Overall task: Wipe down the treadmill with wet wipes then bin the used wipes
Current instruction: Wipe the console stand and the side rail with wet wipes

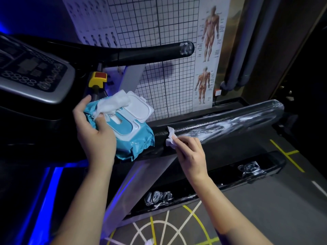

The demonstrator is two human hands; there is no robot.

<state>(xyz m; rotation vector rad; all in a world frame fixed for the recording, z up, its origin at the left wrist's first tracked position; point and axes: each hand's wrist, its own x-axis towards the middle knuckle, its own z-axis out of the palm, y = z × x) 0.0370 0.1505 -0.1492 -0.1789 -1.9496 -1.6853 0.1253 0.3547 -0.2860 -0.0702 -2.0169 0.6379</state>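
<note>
My left hand [95, 131] grips a blue pack of wet wipes [134, 138] with its white lid flipped open, and a crumpled wipe [113, 104] lies on top under my thumb. My right hand [188, 151] pinches a small bunched white wipe [170, 138] against the treadmill's black right handrail [221, 128]. White smears streak that handrail to the right of the wipe. The treadmill console [33, 73] is at the upper left.
A second black handle [152, 51] crosses above, smeared white at its end. A yellow-and-red safety key [98, 79] hangs below the console. White smears mark the lower side rail [251, 168]. Posters cover the wall behind. A white scrap [149, 242] lies on the floor.
</note>
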